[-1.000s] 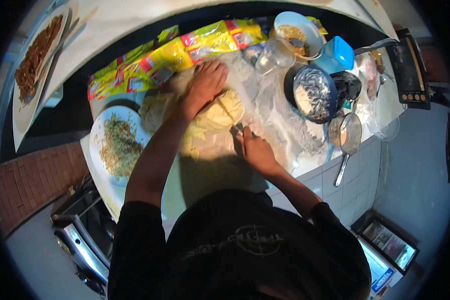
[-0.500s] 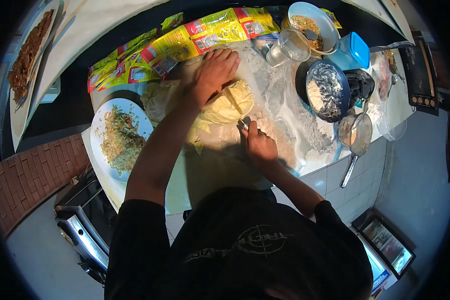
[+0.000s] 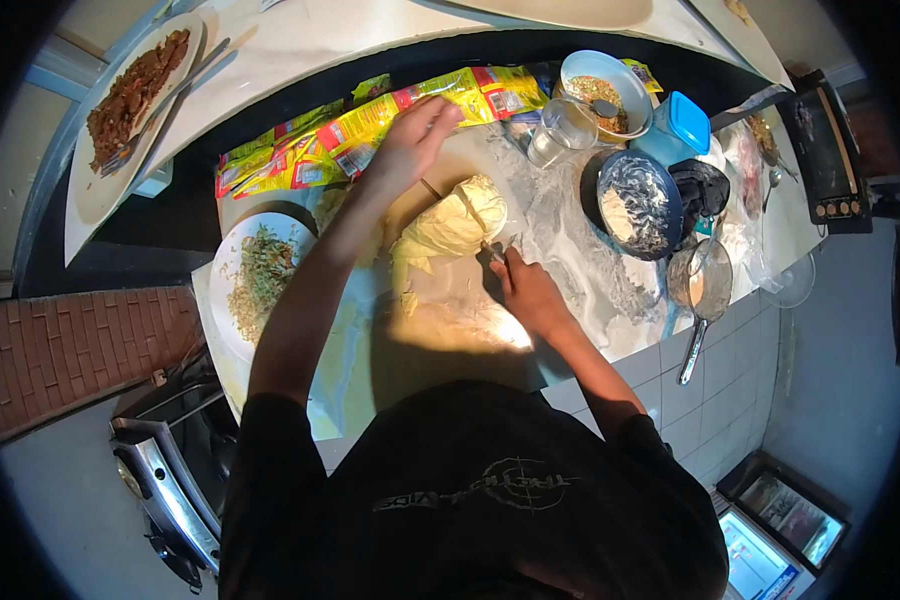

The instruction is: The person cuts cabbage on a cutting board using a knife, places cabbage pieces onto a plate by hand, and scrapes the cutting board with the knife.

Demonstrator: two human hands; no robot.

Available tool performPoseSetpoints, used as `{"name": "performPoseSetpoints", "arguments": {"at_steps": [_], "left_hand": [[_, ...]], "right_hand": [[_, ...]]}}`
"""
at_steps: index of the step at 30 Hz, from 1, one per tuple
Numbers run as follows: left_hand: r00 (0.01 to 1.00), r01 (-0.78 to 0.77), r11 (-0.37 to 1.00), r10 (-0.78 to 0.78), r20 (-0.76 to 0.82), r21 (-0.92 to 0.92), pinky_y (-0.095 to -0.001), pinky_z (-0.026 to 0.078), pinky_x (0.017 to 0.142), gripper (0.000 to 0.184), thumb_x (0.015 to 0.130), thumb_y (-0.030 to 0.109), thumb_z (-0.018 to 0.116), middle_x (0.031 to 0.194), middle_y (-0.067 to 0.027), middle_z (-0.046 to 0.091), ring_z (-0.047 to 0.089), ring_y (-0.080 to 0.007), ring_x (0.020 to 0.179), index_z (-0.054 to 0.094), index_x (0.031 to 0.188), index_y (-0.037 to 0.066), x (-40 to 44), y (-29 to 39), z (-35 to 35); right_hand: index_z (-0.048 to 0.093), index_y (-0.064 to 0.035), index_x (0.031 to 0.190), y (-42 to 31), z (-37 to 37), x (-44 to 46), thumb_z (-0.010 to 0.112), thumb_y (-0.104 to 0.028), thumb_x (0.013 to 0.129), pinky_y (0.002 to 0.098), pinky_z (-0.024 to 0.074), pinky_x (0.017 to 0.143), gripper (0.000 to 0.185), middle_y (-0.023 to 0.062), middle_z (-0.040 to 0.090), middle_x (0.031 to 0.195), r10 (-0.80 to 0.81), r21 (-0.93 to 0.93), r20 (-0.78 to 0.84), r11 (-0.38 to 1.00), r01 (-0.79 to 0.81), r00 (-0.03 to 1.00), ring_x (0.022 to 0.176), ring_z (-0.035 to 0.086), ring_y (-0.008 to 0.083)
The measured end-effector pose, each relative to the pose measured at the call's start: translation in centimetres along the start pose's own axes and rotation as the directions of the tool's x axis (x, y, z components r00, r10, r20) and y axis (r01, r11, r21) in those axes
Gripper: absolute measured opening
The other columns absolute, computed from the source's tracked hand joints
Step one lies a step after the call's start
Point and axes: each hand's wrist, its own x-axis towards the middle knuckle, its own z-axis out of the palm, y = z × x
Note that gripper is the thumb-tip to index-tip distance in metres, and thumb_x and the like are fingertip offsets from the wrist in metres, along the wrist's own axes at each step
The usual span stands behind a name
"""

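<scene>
A pale yellow, leafy head like a cabbage (image 3: 452,225) lies on the work surface, with loose leaf pieces at its lower left. My right hand (image 3: 535,298) is closed on a knife (image 3: 494,251) at the cabbage's lower right edge. What looks like the blade's tip shows at the upper left side of the cabbage. My left hand (image 3: 417,140), slightly blurred, is raised clear of the cabbage at its upper left, in front of the yellow packets (image 3: 365,125). Its fingers are loosely apart and nothing shows in them.
A plate of shredded vegetables (image 3: 232,300) stands at the left. To the right are a clear cup (image 3: 562,135), a bowl of seasoning (image 3: 632,92), a blue container (image 3: 673,135), a dark bowl with white powder (image 3: 642,205) and a strainer (image 3: 700,285). A brown-food plate (image 3: 195,50) sits upper left.
My left hand has lifted off the surface by the cabbage and moved slightly up and left. My right hand still holds the knife at the cabbage. The camera view has shifted.
</scene>
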Motion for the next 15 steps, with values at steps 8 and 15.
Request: {"name": "performPoseSetpoints", "arguments": {"at_steps": [8, 15], "left_hand": [[0.919, 0.074, 0.967, 0.028, -0.393, 0.242, -0.034, 0.048, 0.078, 0.014, 0.092, 0.007, 0.062, 0.093, -0.0116, 0.059, 0.058, -0.024, 0.084, 0.059, 0.104, 0.0, -16.9, 2.8, -2.9], [0.853, 0.414, 0.901, -0.337, -0.398, 0.126, -0.0332, 0.05, 0.075, 0.028, 0.089, 0.012, 0.067, 0.093, -0.0127, 0.059, 0.058, -0.0204, 0.083, 0.057, 0.112, 0.001, -25.9, 3.1, 0.7]], "right_hand": [[0.052, 0.0023, 0.102, -4.3, -4.6, -3.0, 0.047, -0.034, 0.1, 0.0557, 0.0511, 0.061, 0.036, 0.0307, 0.062, 0.07, 0.03, -0.162, -0.122, 0.986, -0.05, 0.992, 0.069, 0.063, 0.0491], [0.052, 0.0014, 0.092, -4.3, -5.4, -6.1, 0.05, -0.03, 0.101, 0.0493, 0.0416, 0.054, 0.032, 0.0257, 0.056, 0.06, 0.05, 0.13, -0.16, 0.991, -0.029, 0.986, 0.06, 0.056, 0.048]]}}
